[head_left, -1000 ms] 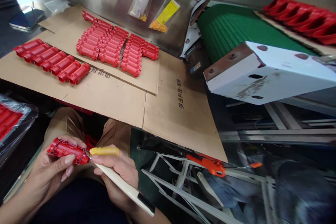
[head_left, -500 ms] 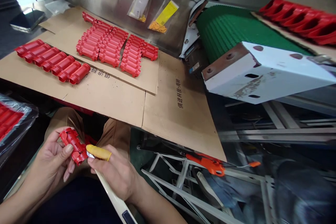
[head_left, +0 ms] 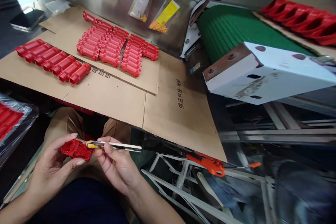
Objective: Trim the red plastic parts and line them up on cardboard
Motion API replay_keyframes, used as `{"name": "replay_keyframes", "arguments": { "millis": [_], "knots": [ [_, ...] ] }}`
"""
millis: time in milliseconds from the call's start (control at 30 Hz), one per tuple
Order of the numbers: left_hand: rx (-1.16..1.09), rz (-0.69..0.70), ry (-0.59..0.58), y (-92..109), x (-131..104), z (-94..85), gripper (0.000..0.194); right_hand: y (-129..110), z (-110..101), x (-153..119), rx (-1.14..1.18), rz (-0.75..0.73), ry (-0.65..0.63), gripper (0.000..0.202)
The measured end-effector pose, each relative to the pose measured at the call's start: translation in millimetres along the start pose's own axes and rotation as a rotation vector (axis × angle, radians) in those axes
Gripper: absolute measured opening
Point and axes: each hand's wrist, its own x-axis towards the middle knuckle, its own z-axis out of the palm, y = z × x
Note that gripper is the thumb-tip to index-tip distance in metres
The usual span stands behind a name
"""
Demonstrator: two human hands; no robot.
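My left hand [head_left: 54, 161] is closed on a red plastic tube [head_left: 76, 149] with cut-outs in its wall, thumb below and fingers above, over my lap. My right hand [head_left: 118, 162] grips a slim cream-handled utility knife [head_left: 120, 145], held nearly level. A yellow finger cot [head_left: 91, 144] covers its index fingertip, which rests at the right end of the tube. The knife's tip is hidden behind that finger, so I cannot tell whether the blade touches the plastic.
Red tubes [head_left: 52, 59] lie in a row on cardboard [head_left: 118, 98], with more tubes [head_left: 110, 43] behind. Small bags [head_left: 160, 21] hold orange pieces. At right stands a green conveyor [head_left: 225, 31] bearing red parts [head_left: 299, 17]. A lined box [head_left: 15, 122] of red parts is at left.
The red tube has been turned in my left hand and lies flatter. My right hand has rolled over, swinging the knife handle from pointing down toward me to pointing right.
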Motion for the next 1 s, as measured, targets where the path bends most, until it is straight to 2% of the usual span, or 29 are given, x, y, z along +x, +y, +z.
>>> {"name": "replay_keyframes", "arguments": {
  "millis": [133, 200, 233, 300, 333, 367, 400, 433, 500, 533, 567, 633, 733, 867, 1000],
  "knots": [
    [-0.018, 0.08, 0.027, -4, -1, 1.3, 0.044, 9, 0, -1, 0.115, 0.077, -0.014, 0.033],
    [-0.019, 0.074, -0.022, -4, 0, -0.4, 0.042, 13, -2, -3, 0.131, 0.12, -0.112, 0.035],
    [-0.017, 0.056, -0.055, -3, 2, -1.9, 0.043, 14, -4, -6, 0.111, 0.144, -0.213, 0.037],
    [-0.032, -0.009, -0.114, -2, 5, -5.6, 0.047, 12, -10, -11, -0.059, 0.106, -0.562, 0.05],
    [-0.056, -0.052, -0.135, -2, 7, -7.3, 0.049, 8, -13, -14, -0.218, 0.017, -0.731, 0.059],
    [-0.095, -0.1, -0.155, -1, 9, -8.6, 0.05, 3, -15, -17, -0.404, -0.106, -0.814, 0.067],
    [-0.146, -0.147, -0.174, -1, 11, -9.4, 0.05, -3, -17, -19, -0.587, -0.254, -0.78, 0.072],
    [-0.198, -0.188, -0.189, 0, 13, -9.7, 0.049, -9, -17, -20, -0.751, -0.405, -0.647, 0.07],
    [-0.283, -0.245, -0.199, 2, 15, -9.1, 0.043, -18, -16, -20, -0.97, -0.657, -0.281, 0.044],
    [-0.307, -0.262, -0.197, 2, 15, -8.4, 0.041, -20, -15, -19, -1.031, -0.762, -0.188, 0.025],
    [-0.32, -0.272, -0.191, 3, 15, -7.7, 0.039, -21, -14, -18, -1.086, -0.857, -0.184, 0.016],
    [-0.329, -0.283, -0.183, 4, 15, -6.5, 0.039, -18, -12, -16, -1.141, -0.974, -0.285, 0.027],
    [-0.331, -0.291, -0.184, 5, 14, -6.6, 0.04, -13, -12, -14, -1.16, -1.018, -0.359, 0.038],
    [-0.314, -0.285, -0.198, 2, 15, -9.6, 0.041, -16, -13, -13, -1.204, -1.047, -0.412, 0.04],
    [-0.297, -0.249, -0.25, -8, 20, -13.9, 0.045, -20, -13, -12, -1.262, -1.139, -0.439, 0.035]
  ]
}}
